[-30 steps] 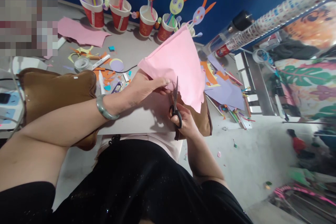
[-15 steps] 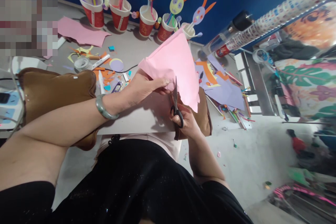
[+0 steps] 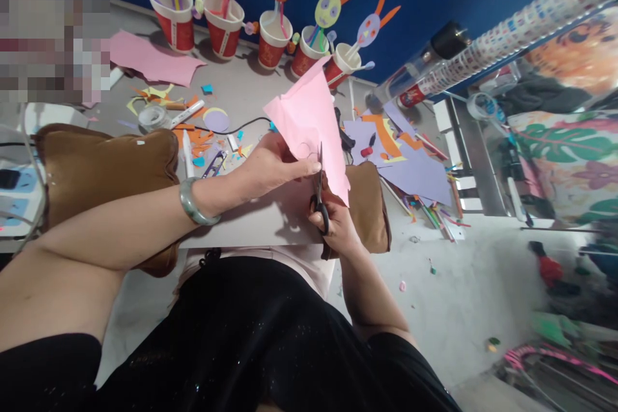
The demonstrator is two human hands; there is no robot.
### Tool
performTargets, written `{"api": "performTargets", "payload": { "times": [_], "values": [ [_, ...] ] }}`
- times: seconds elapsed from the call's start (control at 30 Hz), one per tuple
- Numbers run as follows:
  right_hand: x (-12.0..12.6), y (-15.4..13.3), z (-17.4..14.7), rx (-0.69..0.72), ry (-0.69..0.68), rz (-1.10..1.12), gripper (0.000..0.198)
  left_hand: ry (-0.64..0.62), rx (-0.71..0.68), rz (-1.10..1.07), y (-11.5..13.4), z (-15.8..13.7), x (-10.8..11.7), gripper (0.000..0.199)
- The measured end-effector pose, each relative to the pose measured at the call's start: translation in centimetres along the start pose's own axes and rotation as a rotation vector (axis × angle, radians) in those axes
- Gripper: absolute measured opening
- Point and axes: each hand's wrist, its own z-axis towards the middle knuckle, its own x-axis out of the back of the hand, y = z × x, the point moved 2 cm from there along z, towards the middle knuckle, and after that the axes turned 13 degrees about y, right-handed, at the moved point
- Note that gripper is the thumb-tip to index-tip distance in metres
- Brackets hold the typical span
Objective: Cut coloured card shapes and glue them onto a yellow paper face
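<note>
Between thumb and fingers, my left hand (image 3: 282, 164) pinches a pink sheet of paper (image 3: 313, 106) held up above the table edge. A small drawn outline shows on the paper just beyond the thumb. My right hand (image 3: 335, 222) grips a pair of scissors (image 3: 320, 199) with black handles, thumb and fingers through the loops. The blades point away from me and lie against the paper beside my left thumb. Part of my right fingers is hidden behind the paper's lower corner.
Paper cups (image 3: 223, 29) with paper animal faces stand along the blue wall. Paper scraps, a tape roll (image 3: 152, 117) and a white marker (image 3: 188, 114) lie left. Purple paper (image 3: 418, 170) and pencils lie right. Brown cushions (image 3: 111, 187) rest at the table's front edge.
The pink paper has turned and shifted left, uncovering more of the rightmost cup and the table behind. My left thumb has slid right towards the blades; the scissors have moved slightly left.
</note>
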Motion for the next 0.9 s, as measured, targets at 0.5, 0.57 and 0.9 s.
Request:
{"api": "performTargets", "payload": {
  "times": [0.5,0.57,0.9],
  "values": [
    [0.3,1.7,-0.2,-0.014,-0.022,0.110,0.051,0.021,0.032,0.011,1.0,-0.1,-0.1,0.006],
    [0.4,1.7,-0.1,0.010,-0.026,0.126,0.051,0.021,0.038,-0.003,0.9,-0.1,-0.1,0.006],
    [0.5,0.2,0.1,0.088,0.007,0.089,0.057,0.049,-0.071,0.037,2.3,-0.7,-0.1,0.013]
  ]
}}
